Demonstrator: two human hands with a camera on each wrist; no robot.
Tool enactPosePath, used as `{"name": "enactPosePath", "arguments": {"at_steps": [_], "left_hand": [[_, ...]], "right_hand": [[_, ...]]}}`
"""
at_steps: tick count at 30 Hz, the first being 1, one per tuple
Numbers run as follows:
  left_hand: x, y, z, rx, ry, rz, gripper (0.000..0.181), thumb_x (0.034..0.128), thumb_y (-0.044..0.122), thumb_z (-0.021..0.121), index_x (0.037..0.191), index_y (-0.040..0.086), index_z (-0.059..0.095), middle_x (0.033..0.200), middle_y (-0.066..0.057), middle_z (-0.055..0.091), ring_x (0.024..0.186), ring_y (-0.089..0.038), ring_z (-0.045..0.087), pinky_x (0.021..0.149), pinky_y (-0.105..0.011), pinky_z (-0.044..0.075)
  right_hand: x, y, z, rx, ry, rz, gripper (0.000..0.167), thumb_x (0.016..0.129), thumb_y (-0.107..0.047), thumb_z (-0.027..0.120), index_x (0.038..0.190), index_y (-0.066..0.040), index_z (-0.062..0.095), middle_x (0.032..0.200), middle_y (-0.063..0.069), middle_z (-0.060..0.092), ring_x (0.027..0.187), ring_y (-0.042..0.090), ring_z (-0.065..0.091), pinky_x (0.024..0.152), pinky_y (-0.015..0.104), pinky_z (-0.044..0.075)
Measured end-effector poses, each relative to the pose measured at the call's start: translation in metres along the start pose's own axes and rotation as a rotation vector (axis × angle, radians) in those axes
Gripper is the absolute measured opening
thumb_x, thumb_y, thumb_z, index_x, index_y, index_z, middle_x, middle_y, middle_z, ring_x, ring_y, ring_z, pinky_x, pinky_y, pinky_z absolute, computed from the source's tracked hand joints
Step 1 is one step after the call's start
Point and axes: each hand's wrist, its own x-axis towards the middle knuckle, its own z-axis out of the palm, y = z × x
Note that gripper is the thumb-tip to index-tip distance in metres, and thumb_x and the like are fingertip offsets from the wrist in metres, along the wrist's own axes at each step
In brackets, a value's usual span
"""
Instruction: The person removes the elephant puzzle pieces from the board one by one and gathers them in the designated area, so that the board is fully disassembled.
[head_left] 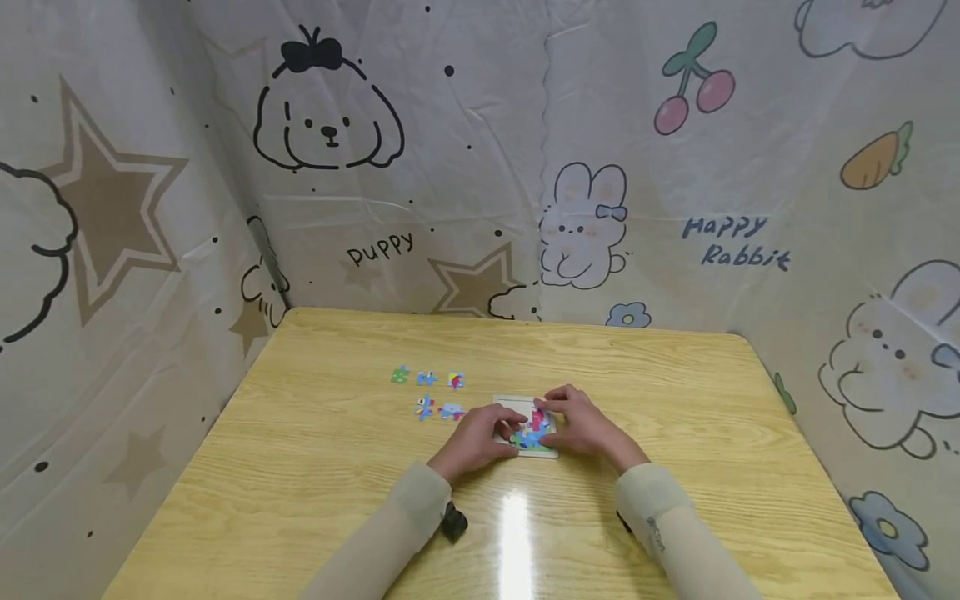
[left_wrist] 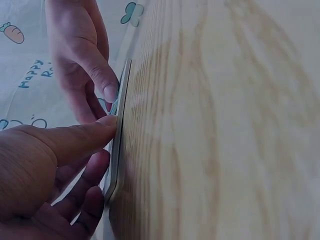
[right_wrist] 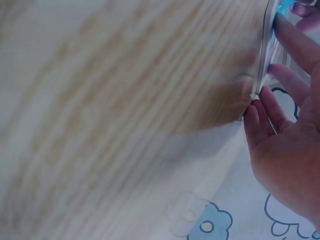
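Note:
A small light-framed jigsaw puzzle tray [head_left: 536, 454] lies on the table, partly filled with blue, green and pink pieces. My left hand [head_left: 480, 437] holds its left side, thumb at the near edge and the other fingers curled; the left wrist view shows the thumb [left_wrist: 102, 127] against the rim. On the right side rests my right hand [head_left: 581, 425], index finger at the far corner and thumb lower down over the pieces. In the right wrist view its other fingers [right_wrist: 257, 122] lie by the tray's outer corner. The hands hide part of the tray.
Several loose jigsaw pieces lie left of the tray, among them a green piece [head_left: 400, 375], a piece with red and yellow [head_left: 455, 380] and a blue one [head_left: 452, 411]. The wooden table [head_left: 315, 467] meets a printed cloth [head_left: 450, 192] at back and sides.

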Motion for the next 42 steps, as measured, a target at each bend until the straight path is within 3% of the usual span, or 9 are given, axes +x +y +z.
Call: {"name": "enactPosePath", "arguments": {"at_steps": [23, 30, 42], "left_hand": [[-0.002, -0.001, -0.002, -0.111, 0.027, 0.042, 0.041, 0.087, 0.003, 0.082, 0.127, 0.006, 0.073, 0.114, -0.006, 0.073, 0.093, -0.013, 0.068, 0.082, -0.022, 0.057], [-0.003, -0.007, -0.006, -0.169, 0.032, 0.015, 0.041, 0.0889, 0.005, 0.081, 0.129, 0.009, 0.072, 0.118, -0.002, 0.072, 0.096, -0.012, 0.068, 0.086, -0.024, 0.057], [-0.006, -0.017, -0.024, -0.198, 0.06, 0.017, 0.04, 0.0924, 0.011, 0.079, 0.131, 0.009, 0.071, 0.119, -0.001, 0.072, 0.096, -0.012, 0.067, 0.087, -0.025, 0.058]], "right_hand": [[-0.001, 0.003, 0.004, 0.019, 0.009, -0.019, 0.068, 0.091, -0.025, 0.082, 0.152, -0.013, 0.054, 0.154, 0.016, 0.043, 0.143, 0.039, 0.038, 0.118, 0.061, 0.036], [0.001, 0.003, 0.005, 0.015, 0.007, -0.014, 0.068, 0.09, -0.028, 0.083, 0.151, -0.015, 0.055, 0.155, 0.015, 0.043, 0.143, 0.038, 0.038, 0.118, 0.06, 0.037], [0.001, 0.002, 0.003, 0.01, 0.008, 0.013, 0.067, 0.091, -0.029, 0.082, 0.151, -0.016, 0.055, 0.155, 0.014, 0.043, 0.143, 0.038, 0.038, 0.118, 0.061, 0.036]]}}
